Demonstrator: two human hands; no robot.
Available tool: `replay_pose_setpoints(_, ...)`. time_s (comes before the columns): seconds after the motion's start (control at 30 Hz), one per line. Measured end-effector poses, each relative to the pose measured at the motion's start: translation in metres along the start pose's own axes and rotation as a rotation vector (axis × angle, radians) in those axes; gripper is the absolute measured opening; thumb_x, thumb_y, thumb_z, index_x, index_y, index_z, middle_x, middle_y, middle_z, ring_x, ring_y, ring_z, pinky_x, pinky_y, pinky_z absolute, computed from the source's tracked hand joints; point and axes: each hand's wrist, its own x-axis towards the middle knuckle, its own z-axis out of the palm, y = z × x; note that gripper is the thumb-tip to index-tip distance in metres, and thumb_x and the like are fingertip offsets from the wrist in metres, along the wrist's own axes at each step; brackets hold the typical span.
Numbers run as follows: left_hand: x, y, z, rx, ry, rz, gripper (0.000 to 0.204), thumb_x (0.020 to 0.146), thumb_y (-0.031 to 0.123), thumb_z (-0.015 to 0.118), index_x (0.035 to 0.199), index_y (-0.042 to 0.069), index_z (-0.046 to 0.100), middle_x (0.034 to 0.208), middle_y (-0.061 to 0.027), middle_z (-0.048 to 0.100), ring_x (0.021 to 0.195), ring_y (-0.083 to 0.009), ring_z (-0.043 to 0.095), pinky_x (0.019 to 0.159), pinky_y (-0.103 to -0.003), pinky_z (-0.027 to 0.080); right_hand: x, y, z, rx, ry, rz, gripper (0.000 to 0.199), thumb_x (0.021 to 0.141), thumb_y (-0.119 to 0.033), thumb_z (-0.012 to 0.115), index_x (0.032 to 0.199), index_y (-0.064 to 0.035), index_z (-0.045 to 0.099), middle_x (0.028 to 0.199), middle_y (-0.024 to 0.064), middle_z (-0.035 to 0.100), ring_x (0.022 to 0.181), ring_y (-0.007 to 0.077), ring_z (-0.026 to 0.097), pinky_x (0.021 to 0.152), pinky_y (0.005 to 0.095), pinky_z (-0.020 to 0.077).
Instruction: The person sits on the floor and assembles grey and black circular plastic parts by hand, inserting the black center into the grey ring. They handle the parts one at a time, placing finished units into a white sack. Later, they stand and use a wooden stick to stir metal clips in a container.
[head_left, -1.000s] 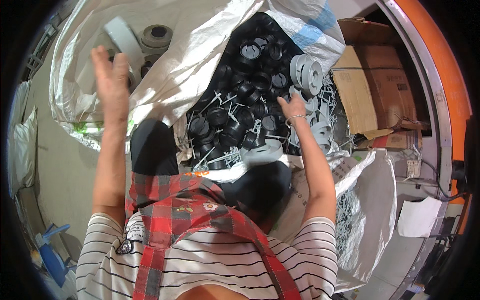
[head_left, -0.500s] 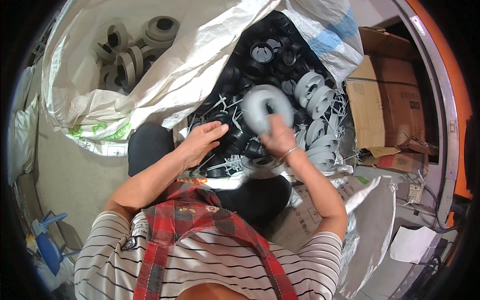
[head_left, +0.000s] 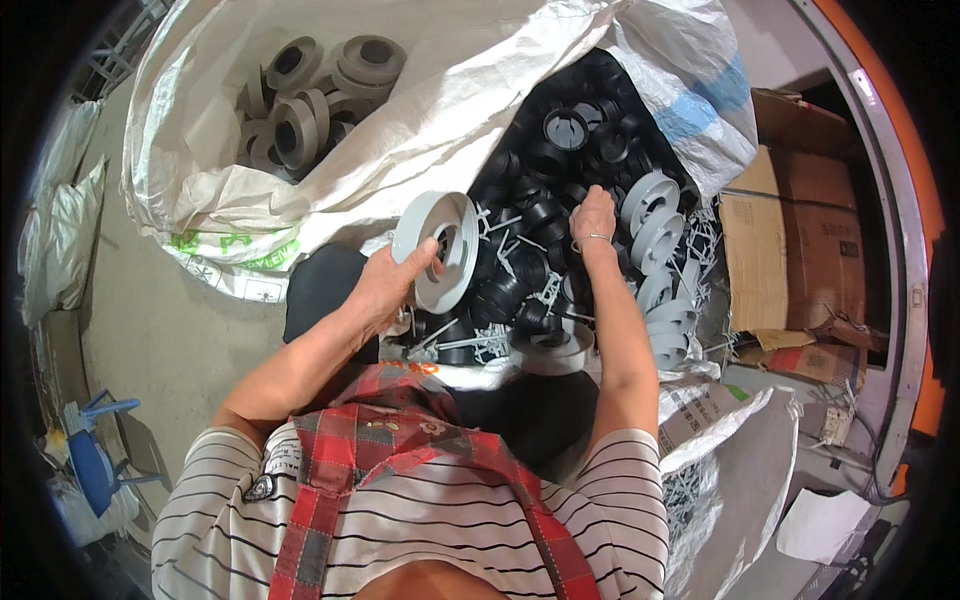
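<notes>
My left hand [head_left: 392, 283] grips a grey plastic spool [head_left: 437, 245] by its rim, holding it above the edge of the sack of parts. My right hand [head_left: 593, 216] reaches into a pile of black plastic spool parts [head_left: 540, 215] inside a white woven sack, fingers down among them; I cannot see anything held in it. A row of grey spool discs [head_left: 652, 225] lies just to the right of that hand. White plastic sprue pieces [head_left: 505, 250] are scattered among the black parts.
A second white woven sack [head_left: 225, 195] at upper left holds several assembled grey spools [head_left: 315, 85]. Cardboard boxes [head_left: 790, 240] stand on the right. Another white sack [head_left: 745, 470] lies at lower right. A blue stool [head_left: 95, 465] stands at the lower left on the concrete floor.
The grey spool passed from my right hand to my left hand, which now holds it on the left. My right hand moved back into the pile of black parts.
</notes>
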Motion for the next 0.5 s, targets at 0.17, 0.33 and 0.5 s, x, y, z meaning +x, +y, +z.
replay_pose_setpoints(0.17, 0.001, 0.004, 0.025, -0.146, -0.127, 0.043, 0.047, 0.092, 0.04, 0.058, 0.116, -0.001, 0.052, 0.095, -0.0104, 0.061, 0.088, -0.0201, 0.062, 0.081, -0.038, 0.053, -0.046, -0.01, -0.061, 0.407, 0.162, -0.199, 0.02, 0.077, -0.008, 0.064, 0.095, 0.0011, 0.061, 0.086, 0.0159, 0.064, 0.083, 0.0306, 0.063, 0.075, 0.0391, 0.0502)
replay_pose_setpoints(0.33, -0.021, 0.012, 0.052, -0.444, -0.289, -0.006, 0.051, 0.095, 0.038, 0.055, 0.128, 0.0, 0.046, 0.111, -0.0089, 0.059, 0.102, -0.018, 0.058, 0.09, -0.034, 0.049, -0.122, -0.076, -0.128, 0.706, -0.212, -0.2, 0.031, 0.08, -0.02, 0.069, 0.1, 0.0033, 0.065, 0.074, 0.0105, 0.062, 0.064, 0.0174, 0.058, 0.062, 0.0292, 0.0485)
replay_pose_setpoints(0.5, -0.042, 0.014, 0.032, -0.232, -0.276, 0.111, 0.051, 0.09, 0.036, 0.063, 0.122, -0.001, 0.05, 0.106, -0.0087, 0.059, 0.091, -0.0159, 0.06, 0.077, -0.033, 0.054, -0.16, -0.114, -0.166, 0.352, -0.218, -0.43, 0.071, 0.07, -0.043, 0.076, 0.116, 0.0042, 0.051, 0.107, 0.026, 0.054, 0.095, 0.0421, 0.057, 0.083, 0.0426, 0.0491)
